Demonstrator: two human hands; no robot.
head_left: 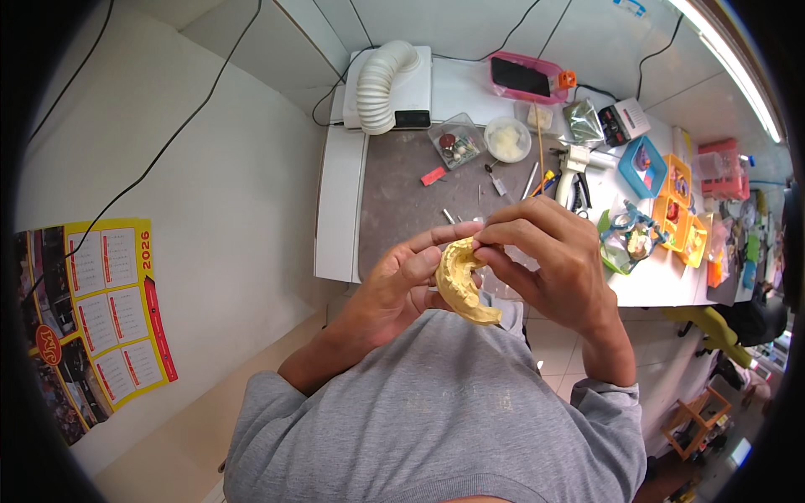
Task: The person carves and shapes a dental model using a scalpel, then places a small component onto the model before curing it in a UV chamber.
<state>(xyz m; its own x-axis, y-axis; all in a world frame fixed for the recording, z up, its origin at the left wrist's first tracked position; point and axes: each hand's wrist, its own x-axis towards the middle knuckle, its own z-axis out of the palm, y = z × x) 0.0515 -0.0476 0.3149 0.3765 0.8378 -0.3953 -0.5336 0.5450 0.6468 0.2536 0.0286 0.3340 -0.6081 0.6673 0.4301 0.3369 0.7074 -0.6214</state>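
Note:
In front of my chest is a yellow, horseshoe-shaped dental cast with a row of tooth shapes along it. My left hand holds it from the left, thumb near its upper edge and fingers partly hidden behind it. From the right, my right hand is closed, its thumb and fingertips pinching at the cast's upper end; anything small between them is hidden. A thin orange-brown stick shows just beyond the right knuckles, and whether that hand holds it I cannot tell.
On the desk ahead are a clear box of small parts, a bowl of white material and a pale handheld tool. A white machine with a ribbed hose stands behind. Blue and orange trays are at right.

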